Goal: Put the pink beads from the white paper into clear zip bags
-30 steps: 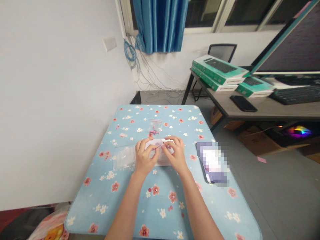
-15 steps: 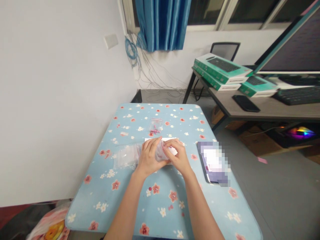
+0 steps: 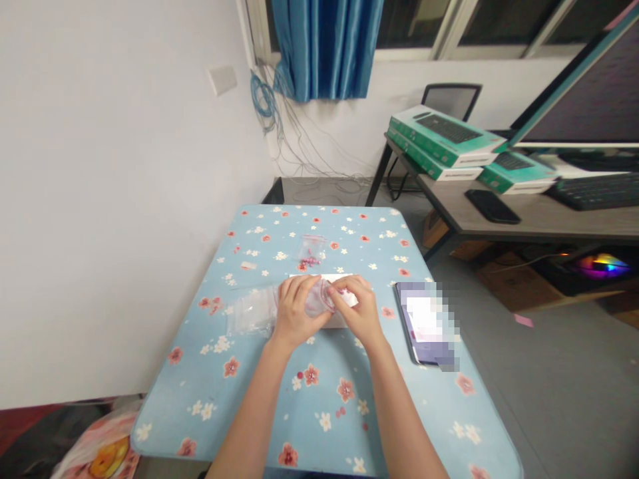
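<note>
A small clear zip bag [image 3: 315, 301] with a reddish seal line is between my two hands. My left hand [image 3: 298, 307] is closed on the bag's left side. Thumb and fingers of my right hand [image 3: 358, 307] pinch its right edge near the seal; what the bag holds is too small to make out. Under the hands lies a white box [image 3: 337, 321], partly hidden. Left of my left hand, several clear plastic bags [image 3: 252, 311] lie flat. Beyond the hands rests another clear zip bag [image 3: 313, 243] with small dark pink pieces [image 3: 310, 261] in it.
A phone or tablet [image 3: 424, 326], partly pixelated, lies at the right of the flowered table [image 3: 279, 426]. A small white piece [image 3: 248, 265] lies at the left. The desk to the right carries green keyboard boxes [image 3: 444, 136] and a black phone [image 3: 492, 206].
The bag's seal end has turned toward my right hand, and its opening looks rounder. My left thumb has shifted slightly, showing more of the white box. Both forearms stay nearly in place.
</note>
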A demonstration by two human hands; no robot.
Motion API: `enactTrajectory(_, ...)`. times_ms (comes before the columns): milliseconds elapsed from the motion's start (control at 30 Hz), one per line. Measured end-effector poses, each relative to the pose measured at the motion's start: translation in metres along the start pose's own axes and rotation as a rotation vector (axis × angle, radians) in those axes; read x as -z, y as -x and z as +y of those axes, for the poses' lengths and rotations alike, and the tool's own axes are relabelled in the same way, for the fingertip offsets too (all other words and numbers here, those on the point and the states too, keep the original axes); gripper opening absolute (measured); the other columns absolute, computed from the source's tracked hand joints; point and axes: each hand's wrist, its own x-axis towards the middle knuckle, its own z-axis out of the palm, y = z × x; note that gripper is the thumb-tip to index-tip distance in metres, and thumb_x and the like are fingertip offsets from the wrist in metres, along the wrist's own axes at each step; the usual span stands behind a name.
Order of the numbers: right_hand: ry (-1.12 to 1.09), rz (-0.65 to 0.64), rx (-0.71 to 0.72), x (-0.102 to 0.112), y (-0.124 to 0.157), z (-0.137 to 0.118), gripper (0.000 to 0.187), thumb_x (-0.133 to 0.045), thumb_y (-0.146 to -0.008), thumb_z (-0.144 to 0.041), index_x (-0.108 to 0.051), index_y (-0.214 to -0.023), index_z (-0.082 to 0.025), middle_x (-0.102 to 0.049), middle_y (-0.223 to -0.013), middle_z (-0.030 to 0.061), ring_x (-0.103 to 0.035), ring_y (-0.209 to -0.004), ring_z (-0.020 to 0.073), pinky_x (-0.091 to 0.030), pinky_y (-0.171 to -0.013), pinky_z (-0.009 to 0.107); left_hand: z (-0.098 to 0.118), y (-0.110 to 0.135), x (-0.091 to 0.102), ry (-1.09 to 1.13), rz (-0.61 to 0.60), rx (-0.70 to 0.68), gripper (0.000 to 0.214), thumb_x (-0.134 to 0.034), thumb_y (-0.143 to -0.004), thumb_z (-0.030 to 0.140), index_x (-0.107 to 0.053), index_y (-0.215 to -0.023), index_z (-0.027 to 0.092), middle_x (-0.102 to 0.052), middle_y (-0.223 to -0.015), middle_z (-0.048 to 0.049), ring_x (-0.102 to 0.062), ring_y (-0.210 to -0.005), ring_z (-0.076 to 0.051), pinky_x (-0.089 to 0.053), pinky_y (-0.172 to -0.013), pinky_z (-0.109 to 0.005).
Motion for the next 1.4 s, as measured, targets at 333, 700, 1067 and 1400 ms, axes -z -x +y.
enactTrajectory(333,-0.086,0.029,-0.013,-0.003,0.000,0.000,0.006,-0.058,-0.081,-0.028,-0.058,-0.080,-0.022,-0.065,-0.086,0.0031,-0.058,-0.085,0.0206,-0.041,-0.083,0.037,-0.003,0.001,0.000,-0.042,-0.004,0.031,0.051,-0.069,-0.069,0.029,-0.054,-0.117,0.022,-0.061,-0.104,-0.0078,-0.053,-0.100,-0.024,-0.040,-0.090,-0.038)
enactTrajectory(700,-0.029,-0.067,0.084,-0.008,0.002,-0.003,0.006,-0.063,-0.081,-0.028,-0.065,-0.077,-0.024,-0.064,-0.097,0.0038,-0.056,-0.096,0.0216,-0.038,-0.090,0.041,-0.007,0.002,-0.001,-0.121,0.032,0.042,0.042,-0.062,-0.079,0.036,-0.055,-0.118,0.021,-0.059,-0.103,-0.0090,-0.050,-0.098,-0.024,-0.038,-0.090,-0.037)
enactTrajectory(1067,-0.107,0.031,0.011,-0.005,0.000,0.003,0.010,-0.061,-0.083,-0.028,-0.065,-0.075,-0.022,-0.065,-0.088,0.0038,-0.059,-0.086,0.0201,-0.040,-0.085,0.038,-0.011,0.000,0.002,-0.144,-0.010,0.124,0.050,-0.072,-0.068,0.026,-0.057,-0.115,0.023,-0.057,-0.103,-0.0072,-0.049,-0.098,-0.025,-0.039,-0.090,-0.039)
enactTrajectory(1400,-0.253,0.054,-0.069,-0.012,-0.001,0.014,0.013,-0.061,-0.082,-0.029,-0.066,-0.074,-0.021,-0.065,-0.081,0.0037,-0.059,-0.084,0.0187,-0.042,-0.081,0.034,-0.027,-0.002,0.009,0.202,-0.059,0.347,0.058,-0.070,-0.068,0.017,-0.049,-0.122,0.024,-0.051,-0.115,-0.0065,-0.055,-0.101,-0.020,-0.046,-0.090,-0.036)
